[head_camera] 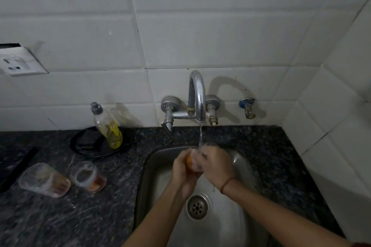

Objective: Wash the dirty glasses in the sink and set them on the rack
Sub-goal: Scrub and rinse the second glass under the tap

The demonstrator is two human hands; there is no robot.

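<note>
Over the steel sink (236,226), both my hands hold one clear glass (197,163) under the running tap (197,94). My left hand (185,172) grips its base, where orange residue shows. My right hand (215,166) wraps its upper part, hiding most of it. Water falls from the spout onto the glass. Two more dirty glasses are on the dark counter to the left: one lying on its side (45,179), one upright with brown residue (88,174).
A dish soap bottle (107,126) leans on a black round plate (96,142) holding a dark scrub pad near the wall. A small valve (249,107) sticks out right of the tap. A wall socket (18,62) is at left. The drain (197,207) lies below my hands.
</note>
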